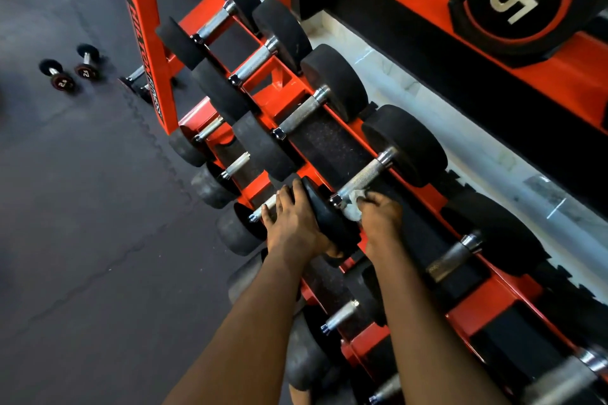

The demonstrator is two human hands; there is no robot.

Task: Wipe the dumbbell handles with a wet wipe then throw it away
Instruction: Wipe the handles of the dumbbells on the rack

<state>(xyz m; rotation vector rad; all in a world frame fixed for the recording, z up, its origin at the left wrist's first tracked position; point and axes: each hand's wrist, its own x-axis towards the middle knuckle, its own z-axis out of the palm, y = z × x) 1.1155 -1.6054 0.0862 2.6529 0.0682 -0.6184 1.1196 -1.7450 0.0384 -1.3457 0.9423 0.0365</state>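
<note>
- Gym floor of dark rubber mat; orange dumbbell rack runs ahead of both hands.
- Left hand: fingers curled over near head of a top-tier dumbbell, gripping it.
- Right hand: pinches bunched white wet wipe against near end of that dumbbell's knurled handle, just right of left hand.
- Two small dumbbells on floor, far left of hands.

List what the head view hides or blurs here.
Head view only:
Wet wipe: mostly covered by the right grip; size hidden.
Near dumbbell end: partly covered by the left grip.
Bottom-right dumbbell: motion-blurred and cut by the frame edge.
Floor dumbbells: labels too small to read.
</note>
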